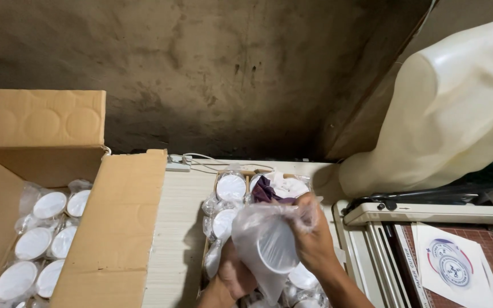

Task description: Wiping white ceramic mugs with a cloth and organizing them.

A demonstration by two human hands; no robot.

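An open cardboard box [115, 228] of bagged white cups sits at the left of the pale bench [178, 228], with a paper cutter [429, 239] at the right and a tray of wrapped cups [229, 199] between them. Above that tray, the right hand [315, 236] reaches in from the lower right, its grip closed over the clear plastic bag [258, 228] around a white cup [275, 248]. The left hand [235, 276] comes up from below with its grip on the bag's lower end, fingers mostly hidden.
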